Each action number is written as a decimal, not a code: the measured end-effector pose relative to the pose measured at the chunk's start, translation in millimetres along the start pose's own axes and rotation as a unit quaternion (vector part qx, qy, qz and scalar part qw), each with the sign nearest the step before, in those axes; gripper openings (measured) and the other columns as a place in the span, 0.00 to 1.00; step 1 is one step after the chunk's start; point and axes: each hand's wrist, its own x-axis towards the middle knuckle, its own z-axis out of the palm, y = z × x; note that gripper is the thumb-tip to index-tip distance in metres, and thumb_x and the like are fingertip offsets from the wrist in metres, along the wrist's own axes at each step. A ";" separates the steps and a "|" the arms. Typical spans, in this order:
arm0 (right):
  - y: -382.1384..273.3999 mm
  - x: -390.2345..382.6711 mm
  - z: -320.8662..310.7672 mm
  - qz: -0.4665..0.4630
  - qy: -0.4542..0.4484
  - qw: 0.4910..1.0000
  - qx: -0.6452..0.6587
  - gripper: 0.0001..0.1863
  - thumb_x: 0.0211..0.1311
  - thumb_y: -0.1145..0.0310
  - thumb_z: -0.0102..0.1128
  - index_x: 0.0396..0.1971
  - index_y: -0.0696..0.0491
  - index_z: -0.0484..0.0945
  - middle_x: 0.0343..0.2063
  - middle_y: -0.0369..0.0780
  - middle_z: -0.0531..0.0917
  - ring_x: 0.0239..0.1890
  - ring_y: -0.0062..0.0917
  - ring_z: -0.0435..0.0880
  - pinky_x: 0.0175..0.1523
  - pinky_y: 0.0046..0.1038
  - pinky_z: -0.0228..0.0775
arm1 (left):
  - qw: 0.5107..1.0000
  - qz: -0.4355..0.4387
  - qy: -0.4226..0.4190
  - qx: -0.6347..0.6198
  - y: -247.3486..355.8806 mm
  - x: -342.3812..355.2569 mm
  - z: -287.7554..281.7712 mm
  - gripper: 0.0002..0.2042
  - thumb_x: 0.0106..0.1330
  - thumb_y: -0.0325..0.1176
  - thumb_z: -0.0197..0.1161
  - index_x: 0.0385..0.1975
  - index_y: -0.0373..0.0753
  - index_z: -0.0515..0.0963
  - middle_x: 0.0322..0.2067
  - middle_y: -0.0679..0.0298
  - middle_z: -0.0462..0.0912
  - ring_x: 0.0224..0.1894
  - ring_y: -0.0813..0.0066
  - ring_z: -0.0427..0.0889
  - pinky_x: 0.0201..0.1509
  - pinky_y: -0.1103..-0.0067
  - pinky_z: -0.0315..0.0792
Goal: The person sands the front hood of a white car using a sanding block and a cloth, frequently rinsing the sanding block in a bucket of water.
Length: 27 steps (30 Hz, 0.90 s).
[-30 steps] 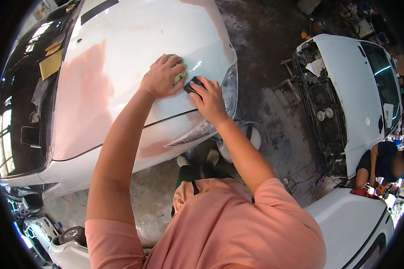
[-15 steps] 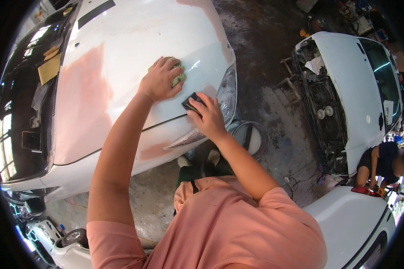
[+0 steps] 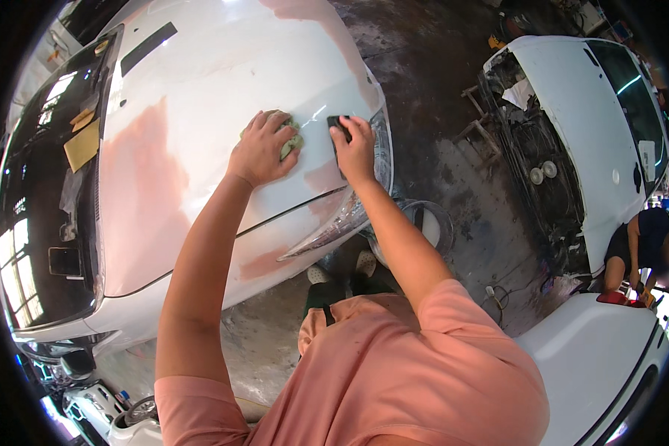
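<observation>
A white car's hood (image 3: 215, 74) with patches of pinkish filler (image 3: 145, 171) fills the upper left. My left hand (image 3: 260, 152) presses a pale green, mottled sponge or cloth (image 3: 291, 144) onto the hood, its fingers curled over it. To its right, my right hand (image 3: 358, 152) grips a black sanding block (image 3: 334, 125) against the hood's front corner, beside the headlight (image 3: 381, 160). The block's underside is hidden against the paint. A small pinkish patch (image 3: 323, 177) shows just below the block.
A bucket (image 3: 444, 221) stands on the floor by the front bumper, partly behind my right forearm. Across the floor is another white car (image 3: 572, 97) with its front stripped. At the right a person (image 3: 639, 238) bends by a white car's tail (image 3: 602, 334). A cable (image 3: 498, 297) lies nearby.
My right hand has slid the black block forward and slightly right, up along the hood's edge near the headlight. My left hand stays on the green sponge or cloth; the whole view has shifted slightly.
</observation>
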 end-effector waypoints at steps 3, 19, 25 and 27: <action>-17.2 -29.4 2.1 0.006 0.016 1.000 0.015 0.18 0.67 0.61 0.70 0.52 0.55 0.87 0.57 0.49 0.81 0.57 0.50 0.78 0.65 0.50 0.69 | 1.000 -0.012 -0.008 -0.007 -0.3 -2.5 -0.7 0.16 0.62 0.40 0.68 0.48 0.41 0.82 0.60 0.55 0.79 0.66 0.48 0.74 0.73 0.58 0.70; -39.9 -55.7 -7.1 -0.001 -0.003 0.999 0.046 0.19 0.67 0.61 0.71 0.52 0.56 0.85 0.55 0.50 0.81 0.58 0.49 0.78 0.66 0.49 0.69 | 1.000 -0.019 -0.016 -0.008 -3.3 -9.2 2.0 0.18 0.63 0.41 0.69 0.51 0.42 0.82 0.62 0.54 0.78 0.70 0.44 0.71 0.80 0.53 0.61; -15.4 -13.4 -3.8 0.052 0.022 0.998 0.037 0.17 0.68 0.60 0.69 0.51 0.54 0.87 0.53 0.48 0.82 0.57 0.47 0.79 0.65 0.49 0.69 | 0.999 -0.017 -0.036 0.010 1.2 -0.8 5.4 0.19 0.64 0.42 0.69 0.53 0.43 0.82 0.66 0.53 0.76 0.76 0.43 0.64 0.82 0.50 0.56; -45.3 -58.5 -10.2 -0.034 0.004 0.999 0.035 0.19 0.66 0.62 0.71 0.53 0.53 0.87 0.55 0.48 0.81 0.57 0.49 0.78 0.65 0.49 0.69 | 0.999 -0.020 -0.024 0.020 0.9 -6.0 5.3 0.19 0.64 0.43 0.69 0.53 0.43 0.83 0.66 0.55 0.75 0.77 0.43 0.63 0.82 0.48 0.56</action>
